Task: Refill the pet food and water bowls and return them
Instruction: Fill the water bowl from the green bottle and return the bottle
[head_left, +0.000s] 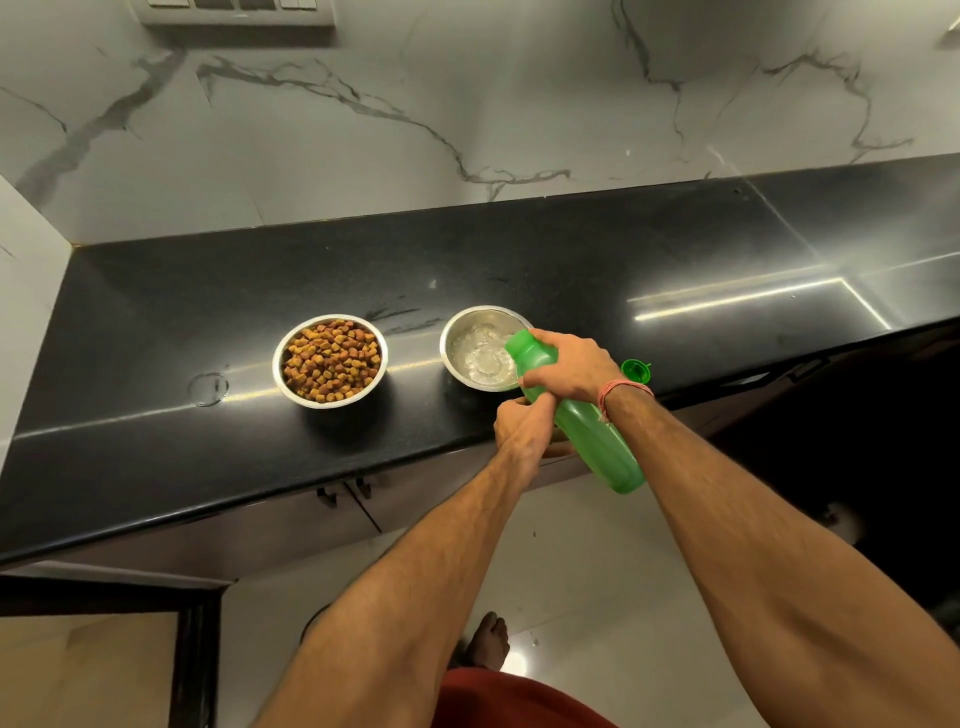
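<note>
Two steel bowls stand on the black counter (156, 322). The left bowl (330, 360) is full of brown kibble. The right bowl (480, 347) holds bubbling water. A green plastic bottle (592, 441) is tilted with its open mouth over the right bowl's rim, and water runs into the bowl. My right hand (569, 364) grips the bottle near its neck from above. My left hand (524, 423) holds the bottle's body from the left side. The bottle's green cap (636, 370) lies on the counter just right of my right wrist.
A marble wall rises behind the counter, with a switch panel (234, 10) at the top left. Cabinet doors with handles (343, 491) sit under the counter's front edge. My bare foot (488, 642) stands on the pale tiled floor.
</note>
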